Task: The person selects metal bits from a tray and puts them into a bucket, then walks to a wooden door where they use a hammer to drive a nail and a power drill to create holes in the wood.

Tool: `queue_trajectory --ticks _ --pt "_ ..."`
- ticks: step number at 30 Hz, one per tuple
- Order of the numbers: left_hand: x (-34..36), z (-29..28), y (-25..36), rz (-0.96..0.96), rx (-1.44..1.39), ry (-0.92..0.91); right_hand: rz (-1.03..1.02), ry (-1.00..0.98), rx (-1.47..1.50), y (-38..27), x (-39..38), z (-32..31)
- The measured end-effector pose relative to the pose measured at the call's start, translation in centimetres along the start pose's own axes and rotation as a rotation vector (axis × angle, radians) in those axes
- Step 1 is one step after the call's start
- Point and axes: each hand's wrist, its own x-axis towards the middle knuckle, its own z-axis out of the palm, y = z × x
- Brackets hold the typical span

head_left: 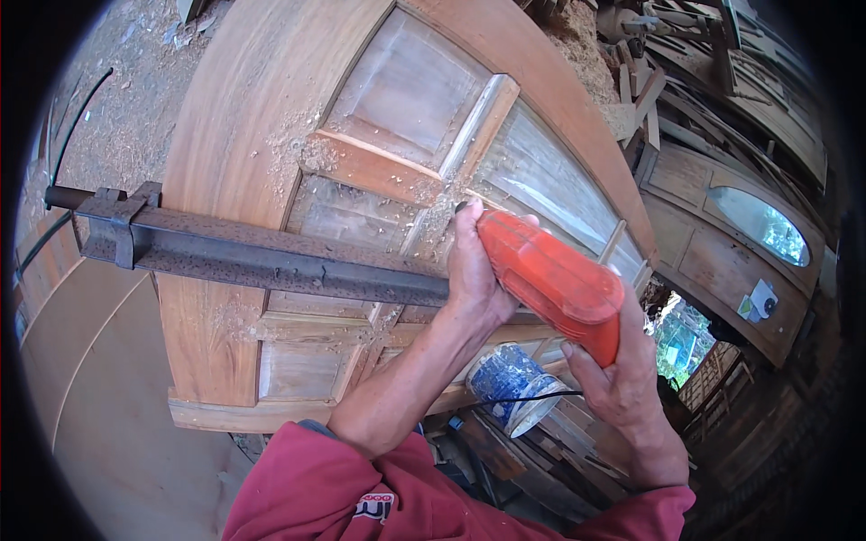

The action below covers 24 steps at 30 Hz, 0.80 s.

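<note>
An orange-red corded power tool is held in both hands above a panelled wooden door. My left hand is closed around its front part, with the thumb along the side near the dark nose. At the rear end my right hand wraps round the body, its thumb on the near side. A black cord runs out to the left below that hand. The working tip is hidden, so I cannot tell the tool's exact kind. Shavings and dust lie around the door's middle joint, close to the nose.
A rusty steel bar clamp crosses the door from the left, passing under my left wrist. Below the door stands a paint-stained blue and white bucket. Timber scraps pile up at far right, near another door with an oval glass.
</note>
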Motion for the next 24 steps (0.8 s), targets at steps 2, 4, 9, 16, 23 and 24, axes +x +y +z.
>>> queue_trajectory --ticks 2,4,9,16,23,24 --pt "-1.1 0.7 -0.8 -0.013 0.026 0.011 0.026 0.002 0.002 -0.7 -0.9 -0.7" --pt "-2.5 1.4 -2.3 -0.038 0.026 0.015 -0.013 0.079 -0.013 -1.0 -2.6 -1.7" --pt "-4.5 1.9 -6.4 -0.302 0.130 -0.203 0.463 0.009 0.815 1.3 -12.5 -1.4" --pt "-5.9 -2.5 -13.0 -0.592 0.294 -0.432 0.133 0.093 0.701 3.4 -23.8 5.6" --pt "-10.2 -6.0 -20.2 -0.732 0.598 -0.423 0.284 0.429 0.325 3.7 -36.5 10.9" --pt "-10.7 -7.5 -21.8 -0.735 0.618 -0.407 0.369 0.405 0.212 4.6 -38.2 10.6"
